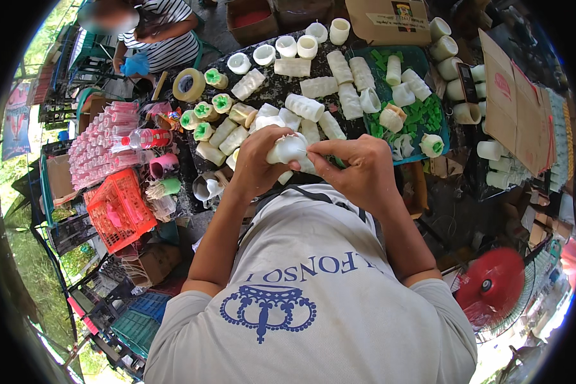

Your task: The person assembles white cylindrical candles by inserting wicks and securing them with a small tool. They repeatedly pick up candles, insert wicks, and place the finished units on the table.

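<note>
My left hand (257, 161) wraps round a white wax candle (290, 148) and holds it just in front of my chest. The candle lies tilted, with one end turned toward my right hand (360, 161). At that end my right thumb and forefinger are pinched on a thin pale strand that looks like a wick. Beyond my hands, several white candles with rippled sides, such as this candle (304, 107), lie loosely on the dark table. To their left stand several candles with green pieces in their tops, including this green-topped candle (222, 103).
A teal tray (422, 59) at the right holds green chips and several candles. A tape roll (189, 85), a red plastic basket (123, 217) and pink-white candles (102, 144) stand left. A red fan (491, 286) is at lower right. Another person (157, 32) sits far left.
</note>
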{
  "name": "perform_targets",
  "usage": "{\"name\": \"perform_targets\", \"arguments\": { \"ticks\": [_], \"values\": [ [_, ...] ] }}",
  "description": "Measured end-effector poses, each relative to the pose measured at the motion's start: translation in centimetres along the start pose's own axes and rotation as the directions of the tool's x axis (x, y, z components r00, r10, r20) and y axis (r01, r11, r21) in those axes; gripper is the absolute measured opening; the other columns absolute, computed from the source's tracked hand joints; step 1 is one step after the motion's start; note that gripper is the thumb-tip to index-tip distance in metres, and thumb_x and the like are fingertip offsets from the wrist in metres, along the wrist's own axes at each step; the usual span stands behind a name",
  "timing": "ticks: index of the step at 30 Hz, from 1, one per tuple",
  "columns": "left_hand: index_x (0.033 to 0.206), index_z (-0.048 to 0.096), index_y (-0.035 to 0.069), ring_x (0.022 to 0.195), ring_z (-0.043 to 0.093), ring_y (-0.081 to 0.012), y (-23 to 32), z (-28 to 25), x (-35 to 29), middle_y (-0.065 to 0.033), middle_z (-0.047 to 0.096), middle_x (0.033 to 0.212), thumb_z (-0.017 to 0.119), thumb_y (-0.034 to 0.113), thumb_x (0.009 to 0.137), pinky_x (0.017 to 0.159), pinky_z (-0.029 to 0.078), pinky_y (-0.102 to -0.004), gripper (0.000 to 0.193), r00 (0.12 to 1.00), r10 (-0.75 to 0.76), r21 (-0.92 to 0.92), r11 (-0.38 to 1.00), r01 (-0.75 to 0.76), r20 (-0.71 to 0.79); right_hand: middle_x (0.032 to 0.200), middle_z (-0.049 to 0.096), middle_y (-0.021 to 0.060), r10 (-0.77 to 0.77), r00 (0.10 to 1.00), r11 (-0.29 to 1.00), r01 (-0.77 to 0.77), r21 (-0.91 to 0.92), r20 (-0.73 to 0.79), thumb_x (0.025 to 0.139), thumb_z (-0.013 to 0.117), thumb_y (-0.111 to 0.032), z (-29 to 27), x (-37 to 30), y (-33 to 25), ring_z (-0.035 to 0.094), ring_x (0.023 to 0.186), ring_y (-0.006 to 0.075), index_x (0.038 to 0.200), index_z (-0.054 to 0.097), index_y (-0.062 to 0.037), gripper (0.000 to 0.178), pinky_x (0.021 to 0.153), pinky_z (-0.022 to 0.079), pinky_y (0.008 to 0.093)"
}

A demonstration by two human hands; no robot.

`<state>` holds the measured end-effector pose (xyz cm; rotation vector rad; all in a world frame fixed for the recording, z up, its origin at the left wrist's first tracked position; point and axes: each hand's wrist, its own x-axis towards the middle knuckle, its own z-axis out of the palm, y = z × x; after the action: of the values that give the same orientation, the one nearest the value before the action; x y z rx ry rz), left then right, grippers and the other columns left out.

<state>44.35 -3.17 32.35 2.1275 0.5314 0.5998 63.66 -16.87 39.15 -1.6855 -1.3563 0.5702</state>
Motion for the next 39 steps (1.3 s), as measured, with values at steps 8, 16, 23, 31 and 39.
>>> {"name": "perform_targets", "arguments": {
  "ticks": [8, 16, 23, 31, 39],
  "values": [
    [0.114, 0.07, 0.004, 0.09, 0.073, -0.0352, 0.4, -0.2, -0.1, -0.0135, 0.074, 0.1, 0.085, 0.005, 0.077, 0.079, 0.056, -0.0405, 0.04, 1.0, -0.001, -0.044, 0.999, 0.002, 0.025, 0.072, 0.071, 0.0034, -0.154, 0.984, 0.983, 0.142, -0.117, -0.093, 0.079, 0.081, -0.014, 0.9, 0.1, -0.7, 0.057, 0.054, 0.0227, 0.084, 0.075, -0.0134, 0.008, 0.055, 0.041, 0.0344],
    [0.117, 0.069, 0.006, 0.093, 0.072, -0.0349, 0.3, -0.4, -0.3, -0.0125, 0.074, 0.102, 0.087, 0.01, 0.076, 0.08, 0.056, -0.0417, 0.046, 0.996, 0.038, 0.055, 0.998, -0.042, 0.078, 0.066, 0.068, 0.002, -0.159, 0.987, 0.952, 0.153, -0.266, -0.004, 0.08, 0.081, -0.015, 0.6, -0.2, -1.0, 0.053, 0.05, 0.0215, 0.081, 0.074, -0.0158, 0.007, 0.055, 0.038, 0.0332],
    [0.122, 0.064, 0.007, 0.101, 0.069, -0.0384, 2.5, -1.1, -0.1, -0.0144, 0.072, 0.109, 0.093, 0.025, 0.068, 0.089, 0.054, -0.0469, 0.065, 0.985, 0.074, 0.175, 0.979, -0.102, 0.157, 0.075, 0.07, 0.0009, -0.236, 0.971, 0.939, 0.239, -0.249, 0.04, 0.076, 0.081, -0.015, 0.8, 0.2, -1.1, 0.06, 0.06, 0.0224, 0.082, 0.072, -0.014, 0.01, 0.066, 0.043, 0.0348],
    [0.125, 0.063, 0.009, 0.106, 0.068, -0.0381, 2.5, -0.8, -0.6, -0.0125, 0.071, 0.113, 0.094, 0.033, 0.068, 0.09, 0.053, -0.0465, 0.069, 0.991, 0.058, 0.146, 0.986, -0.076, 0.121, 0.079, 0.072, 0.0057, -0.122, 0.988, 0.988, 0.13, -0.086, 0.093, 0.082, 0.08, -0.011, 1.8, -0.2, -0.8, 0.067, 0.063, 0.0266, 0.089, 0.076, -0.0094, 0.008, 0.061, 0.052, 0.0353],
    [0.126, 0.063, 0.009, 0.107, 0.068, -0.0371, 2.1, -0.9, -0.5, -0.0122, 0.071, 0.114, 0.095, 0.04, 0.068, 0.092, 0.053, -0.0464, 0.073, 0.994, 0.015, 0.12, 0.992, -0.027, 0.104, 0.084, 0.074, 0.0072, 0.014, 0.994, 0.999, -0.017, 0.032, 0.109, 0.087, 0.077, -0.018, 0.2, 0.2, -1.1, 0.072, 0.069, 0.0277, 0.093, 0.076, -0.0096, 0.011, 0.065, 0.056, 0.0382]
  ]
}}
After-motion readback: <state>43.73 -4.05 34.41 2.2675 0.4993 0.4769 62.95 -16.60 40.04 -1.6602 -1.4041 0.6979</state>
